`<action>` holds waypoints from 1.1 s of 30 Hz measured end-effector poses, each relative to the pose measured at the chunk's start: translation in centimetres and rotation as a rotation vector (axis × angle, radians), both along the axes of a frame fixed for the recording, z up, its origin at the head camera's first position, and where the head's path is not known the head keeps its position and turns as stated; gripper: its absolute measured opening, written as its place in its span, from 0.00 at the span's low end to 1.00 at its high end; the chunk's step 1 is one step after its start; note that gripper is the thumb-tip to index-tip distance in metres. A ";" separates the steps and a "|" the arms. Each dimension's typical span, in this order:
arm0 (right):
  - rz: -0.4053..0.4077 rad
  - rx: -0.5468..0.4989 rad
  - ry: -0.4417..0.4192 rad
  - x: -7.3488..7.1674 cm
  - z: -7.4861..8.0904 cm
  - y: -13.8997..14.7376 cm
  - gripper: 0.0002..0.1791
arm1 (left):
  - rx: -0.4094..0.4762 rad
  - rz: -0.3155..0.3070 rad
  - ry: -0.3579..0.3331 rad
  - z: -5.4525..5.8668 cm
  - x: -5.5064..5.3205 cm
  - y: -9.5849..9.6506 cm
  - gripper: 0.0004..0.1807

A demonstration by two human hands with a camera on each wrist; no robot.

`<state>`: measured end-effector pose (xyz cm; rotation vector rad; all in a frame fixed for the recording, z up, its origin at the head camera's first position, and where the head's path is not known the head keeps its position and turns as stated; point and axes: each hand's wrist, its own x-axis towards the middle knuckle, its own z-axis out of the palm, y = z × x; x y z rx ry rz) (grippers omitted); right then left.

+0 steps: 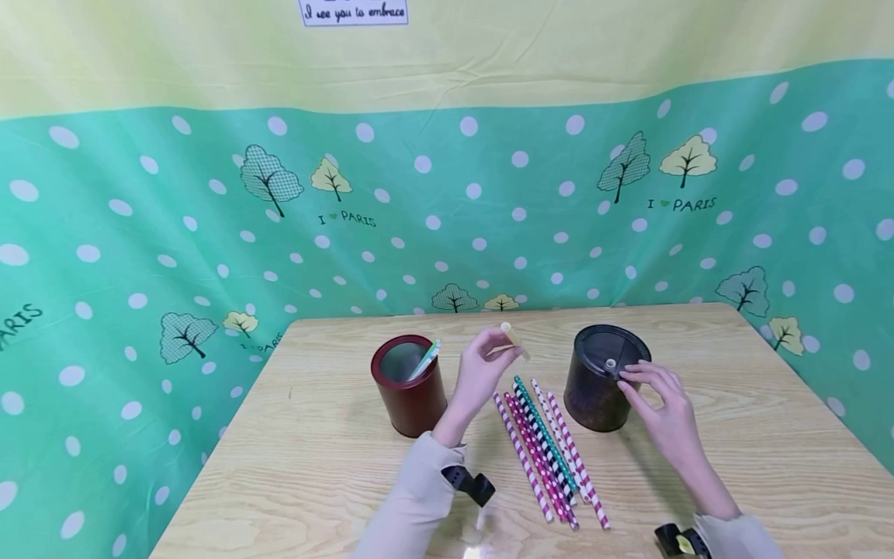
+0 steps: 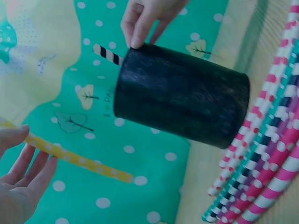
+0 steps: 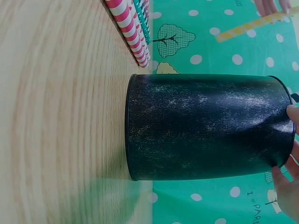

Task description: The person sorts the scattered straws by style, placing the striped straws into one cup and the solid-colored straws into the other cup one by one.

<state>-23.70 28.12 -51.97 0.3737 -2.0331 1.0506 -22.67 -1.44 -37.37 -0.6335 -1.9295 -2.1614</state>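
Note:
My left hand point(image 1: 480, 366) pinches a yellow paper straw with pale dots point(image 2: 79, 161) between thumb and fingers, raised between the two cans. In the head view the straw points almost at the camera, so it looks short. My right hand point(image 1: 667, 404) grips the near right rim of a black can point(image 1: 594, 392), thumb and fingertips at its edge. Out of that can sticks a black-and-white striped straw point(image 2: 107, 53); only its tip shows from above. The black can stands upright on the table.
A dark red can point(image 1: 412, 400) stands left of my left hand, with green-and-white straws point(image 1: 426, 359) leaning inside. Between the cans lies a row of patterned straws point(image 1: 548, 450), pink, teal, black and white. A polka-dot cloth point(image 1: 475, 233) hangs behind the wooden table point(image 1: 293, 466).

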 end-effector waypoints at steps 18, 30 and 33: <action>-0.011 0.002 0.009 0.2 0.3 -0.2 0.16 | 0.236 0.051 0.103 2.2 0.6 2.2 0.13; -0.019 0.010 -0.004 0.2 0.2 -0.2 0.16 | 0.210 0.034 0.107 2.2 1.1 4.0 0.12; -0.021 0.012 -0.003 0.2 0.2 -0.2 0.16 | 0.192 0.036 0.098 2.7 1.7 4.3 0.11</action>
